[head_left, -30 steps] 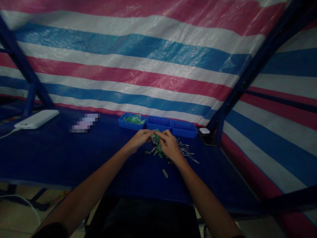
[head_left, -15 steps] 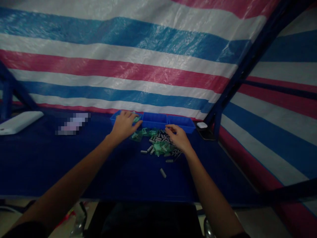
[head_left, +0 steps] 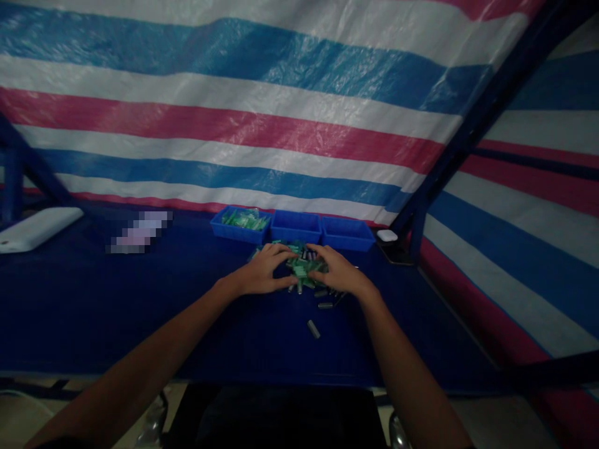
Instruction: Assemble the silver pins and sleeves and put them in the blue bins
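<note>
From my remote seat, the left hand (head_left: 262, 273) and right hand (head_left: 341, 273) hide parts of the pile (head_left: 300, 268) — whether they touch it, I can't tell. Pixelation blurs a flat item (head_left: 140, 234); the left edge crops the white device (head_left: 42, 228).

From afar I had three trays (head_left: 296, 236) in a row at the back of the table (head_left: 116, 318), packets (head_left: 246, 220) in the left one! Before them lay the pile (head_left: 302, 269), left hand (head_left: 262, 273) at its left, right hand (head_left: 339, 270) at its right, a stray cylinder (head_left: 313, 329) nearer the front edge; right of the trays, a phone (head_left: 397, 256)!
</note>
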The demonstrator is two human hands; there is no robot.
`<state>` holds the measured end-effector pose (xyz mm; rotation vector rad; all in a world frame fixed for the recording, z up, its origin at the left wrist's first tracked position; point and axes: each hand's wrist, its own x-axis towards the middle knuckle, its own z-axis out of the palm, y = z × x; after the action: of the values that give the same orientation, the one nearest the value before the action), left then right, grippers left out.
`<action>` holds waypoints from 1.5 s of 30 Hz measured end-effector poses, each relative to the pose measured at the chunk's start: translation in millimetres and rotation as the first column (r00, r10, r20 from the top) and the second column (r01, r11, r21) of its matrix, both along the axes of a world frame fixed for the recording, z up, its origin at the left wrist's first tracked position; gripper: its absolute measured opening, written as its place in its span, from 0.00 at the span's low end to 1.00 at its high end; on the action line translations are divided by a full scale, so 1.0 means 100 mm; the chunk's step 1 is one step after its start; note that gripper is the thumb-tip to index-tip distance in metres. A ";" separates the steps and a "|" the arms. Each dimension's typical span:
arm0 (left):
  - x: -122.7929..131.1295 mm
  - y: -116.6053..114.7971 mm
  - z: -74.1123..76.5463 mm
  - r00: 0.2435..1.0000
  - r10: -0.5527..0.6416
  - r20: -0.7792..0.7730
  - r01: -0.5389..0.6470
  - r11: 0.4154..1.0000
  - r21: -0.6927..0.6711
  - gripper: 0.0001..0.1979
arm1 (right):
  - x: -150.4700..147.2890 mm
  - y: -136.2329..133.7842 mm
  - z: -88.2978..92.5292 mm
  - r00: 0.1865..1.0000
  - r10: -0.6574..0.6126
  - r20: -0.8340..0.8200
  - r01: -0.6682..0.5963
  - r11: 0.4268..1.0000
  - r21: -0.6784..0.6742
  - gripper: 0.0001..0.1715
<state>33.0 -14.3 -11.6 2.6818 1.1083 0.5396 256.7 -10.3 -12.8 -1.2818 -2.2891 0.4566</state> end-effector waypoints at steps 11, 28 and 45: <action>-0.26 0.26 -0.18 0.978 0.197 -0.073 -0.200 0.979 -0.040 0.20 | -0.09 0.09 -0.04 0.975 -0.210 -0.073 0.212 0.977 0.023 0.16; -0.07 0.16 -0.21 0.973 0.194 0.125 -0.200 0.979 0.036 0.12 | 0.01 -0.05 0.12 0.998 0.020 -0.056 -0.027 0.990 -0.135 0.27; -0.01 0.11 -0.16 0.953 0.267 0.145 -0.274 0.961 0.034 0.12 | -0.15 -0.03 0.04 0.992 -0.095 0.084 0.093 0.995 0.019 0.15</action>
<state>31.6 -3.3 -27.7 2.5032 1.4487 0.7998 241.8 -13.2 -8.3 -1.4198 -2.2841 0.3589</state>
